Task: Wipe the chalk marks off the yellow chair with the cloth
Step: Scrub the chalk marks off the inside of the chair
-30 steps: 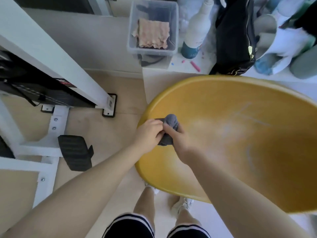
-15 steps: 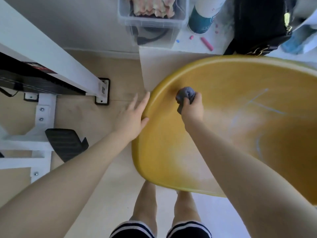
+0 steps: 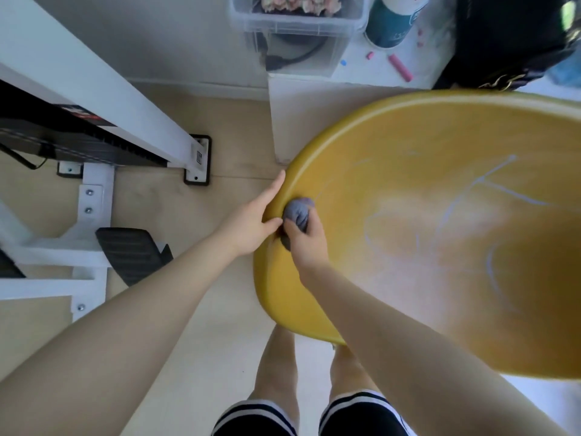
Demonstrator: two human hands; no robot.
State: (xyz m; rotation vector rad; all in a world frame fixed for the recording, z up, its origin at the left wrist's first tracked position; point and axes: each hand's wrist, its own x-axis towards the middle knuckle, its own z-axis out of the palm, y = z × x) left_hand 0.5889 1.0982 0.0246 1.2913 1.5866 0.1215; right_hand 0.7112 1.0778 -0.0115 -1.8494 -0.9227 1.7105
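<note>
Chalk marks (image 3: 490, 184) crossed the seat of the yellow chair (image 3: 408, 146) as I worked at its near left edge. My right hand (image 3: 306, 237) was closed around the grey cloth (image 3: 298, 212), bunched into a tight wad so that I could bear down on the plastic; the wad pressed against the inside of the rim. My left hand (image 3: 251, 225) lay against the outside of that rim, fingers stretched flat along it and thumb hooked over toward the cloth, gripping nothing but the chair's edge. I judged this was to brace the shell so it would not slide or rock under the rubbing.

A pale, smeared haze spread over the middle of the seat, and several thin white-blue lines stood sharp further right, well apart from the cloth. By that showing, much of the wiping remained, and the cloth would need to travel rightward across the bowl.

Beyond the chair, sticks of pink chalk (image 3: 400, 67) lay on a white surface (image 3: 355, 70) beside a clear plastic bin (image 3: 295, 29) and a teal-and-white bottle (image 3: 393, 23). White equipment framing (image 3: 94, 77) stood on the floor to my left.
</note>
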